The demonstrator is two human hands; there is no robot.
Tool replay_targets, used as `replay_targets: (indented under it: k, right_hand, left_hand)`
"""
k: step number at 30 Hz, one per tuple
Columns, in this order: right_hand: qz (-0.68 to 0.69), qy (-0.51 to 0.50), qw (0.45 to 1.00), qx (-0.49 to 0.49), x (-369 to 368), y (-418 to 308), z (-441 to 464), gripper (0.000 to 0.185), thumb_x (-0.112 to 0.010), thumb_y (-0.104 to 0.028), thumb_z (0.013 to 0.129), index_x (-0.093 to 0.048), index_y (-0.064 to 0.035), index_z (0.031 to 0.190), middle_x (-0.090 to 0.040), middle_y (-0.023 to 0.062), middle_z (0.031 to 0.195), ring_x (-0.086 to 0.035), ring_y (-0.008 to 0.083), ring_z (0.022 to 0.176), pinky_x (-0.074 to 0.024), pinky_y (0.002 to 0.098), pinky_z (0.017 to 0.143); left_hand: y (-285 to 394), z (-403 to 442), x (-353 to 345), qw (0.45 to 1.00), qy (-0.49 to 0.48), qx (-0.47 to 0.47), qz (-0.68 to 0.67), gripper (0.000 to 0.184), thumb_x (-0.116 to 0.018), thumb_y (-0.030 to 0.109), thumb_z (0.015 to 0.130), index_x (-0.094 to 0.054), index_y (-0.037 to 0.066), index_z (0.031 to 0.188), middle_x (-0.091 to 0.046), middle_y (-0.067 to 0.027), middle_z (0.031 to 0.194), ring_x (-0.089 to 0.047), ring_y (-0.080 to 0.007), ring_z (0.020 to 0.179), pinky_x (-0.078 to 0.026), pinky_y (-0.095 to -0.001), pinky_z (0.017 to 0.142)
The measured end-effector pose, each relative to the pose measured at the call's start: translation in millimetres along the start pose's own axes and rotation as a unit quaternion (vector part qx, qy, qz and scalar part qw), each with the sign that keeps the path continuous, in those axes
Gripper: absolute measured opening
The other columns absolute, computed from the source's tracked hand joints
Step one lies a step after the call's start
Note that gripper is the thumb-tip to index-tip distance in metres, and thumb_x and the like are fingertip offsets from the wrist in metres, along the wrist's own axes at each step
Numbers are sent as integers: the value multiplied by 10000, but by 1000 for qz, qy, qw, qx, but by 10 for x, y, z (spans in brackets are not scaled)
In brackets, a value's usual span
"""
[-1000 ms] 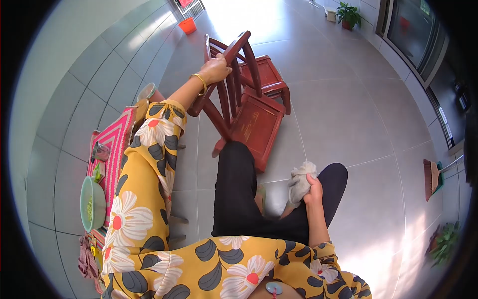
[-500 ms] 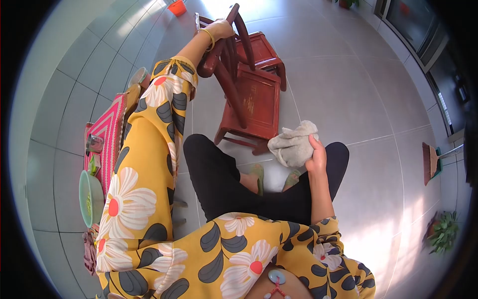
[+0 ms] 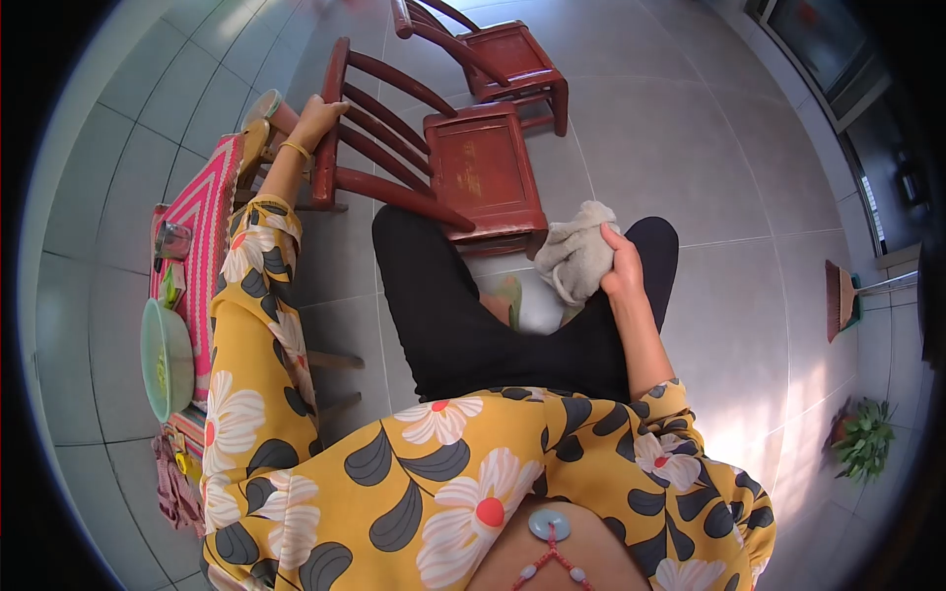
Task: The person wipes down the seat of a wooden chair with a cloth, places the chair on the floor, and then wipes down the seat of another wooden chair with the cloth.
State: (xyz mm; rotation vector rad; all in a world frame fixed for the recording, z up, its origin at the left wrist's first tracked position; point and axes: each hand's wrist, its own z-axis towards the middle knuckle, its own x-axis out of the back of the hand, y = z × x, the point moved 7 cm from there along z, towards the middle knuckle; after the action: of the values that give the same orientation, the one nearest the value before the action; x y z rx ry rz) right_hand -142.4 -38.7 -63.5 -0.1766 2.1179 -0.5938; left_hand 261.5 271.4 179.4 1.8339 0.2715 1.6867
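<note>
In front of my knees stands a dark red wooden chair (image 3: 483, 163), its slatted back leaning toward the left. My left hand (image 3: 317, 120), with a yellow bangle at the wrist, is closed round the top rail of that chair's back. A crumpled light grey cloth (image 3: 576, 254) is bunched in my right hand (image 3: 623, 264) above my right knee. My right thumb lies on top of the cloth; the other fingers are mostly hidden. The cloth is apart from the chair seat.
A second red chair (image 3: 512, 61) stands just beyond. On my left, a table with a pink-and-white cover (image 3: 212, 227) bears a glass jar (image 3: 173, 239) and a green basin (image 3: 168, 360). A broom (image 3: 841, 300) and a potted plant (image 3: 864, 438) are at the right.
My left hand has moved left and nearer, turning the near chair's back away from the far chair. Both chairs now show separately. The cloth stays in my right hand.
</note>
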Motion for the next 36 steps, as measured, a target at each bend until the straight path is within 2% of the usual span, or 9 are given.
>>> replay_targets:
  k: [7,10,14,17,22,26,32,35,36]
  right_hand:
    - [-39,26,999,-16,-178,94,256,350,-554,-151,944,-525,43,1234,-607,182,1184,-606,311,1090,-489,427,943]
    - [-69,23,997,-31,-398,232,437,342,-550,-150,946,-526,47,1225,-608,182,1180,-614,311,1076,-499,430,926]
    - [-105,-14,994,-18,-695,295,690,326,-556,-120,934,-526,55,1207,-613,192,1156,-626,306,1045,-510,427,904]
    - [-131,-30,991,1,-801,331,865,326,-571,-111,924,-524,56,1201,-624,189,1128,-639,302,1014,-517,414,887]
    - [-273,-19,960,62,-894,716,1104,370,-640,-156,876,-553,45,1174,-652,187,1079,-649,304,987,-509,394,872]
    - [-631,25,740,231,-946,932,1161,483,-691,-294,780,-602,46,1111,-657,247,1078,-631,360,1031,-466,420,894]
    - [-686,73,706,161,-427,1238,1466,448,-636,-332,824,-609,-16,1140,-646,268,1058,-621,420,990,-469,485,857]
    - [-753,66,636,152,-496,1074,1376,406,-630,-336,840,-616,-33,1110,-670,216,1028,-641,401,953,-498,484,806]
    - [-796,50,577,175,-536,1142,1428,365,-618,-329,851,-615,-44,1078,-668,207,1001,-645,399,924,-507,491,777]
  left_hand:
    - [-803,164,28,1000,11,-5,10,540,-648,304,850,-510,-100,1180,-620,-155,1011,-623,-223,855,-510,-340,750]
    - [-1196,166,56,998,45,-36,-23,518,-674,328,820,-517,-91,1082,-593,-134,852,-617,-208,694,-510,-329,586]
    - [-1026,-243,30,993,0,0,-119,521,-684,307,832,-474,-58,1140,-576,-100,856,-625,-186,674,-513,-298,548]
    - [-831,-793,-60,938,-77,63,-332,433,-694,186,827,-447,4,1134,-548,-64,817,-620,-150,581,-527,-252,519]
    - [-664,-1086,-217,925,-37,93,-368,351,-684,143,823,-454,10,1053,-545,-68,817,-612,-143,570,-516,-248,501]
    - [-173,-1397,-433,893,-2,78,-443,259,-655,125,834,-486,23,1001,-552,-60,783,-604,-131,608,-509,-251,525]
    - [-18,-1616,-631,849,51,99,-516,263,-643,118,832,-471,32,1011,-554,-64,805,-597,-135,624,-514,-260,535]
    - [22,-1695,-661,866,44,111,-485,283,-635,131,841,-464,32,1044,-552,-64,817,-598,-136,637,-514,-263,548]
    - [-23,-1716,-646,867,46,112,-484,283,-635,131,841,-464,32,1044,-552,-64,817,-598,-136,637,-514,-263,548]
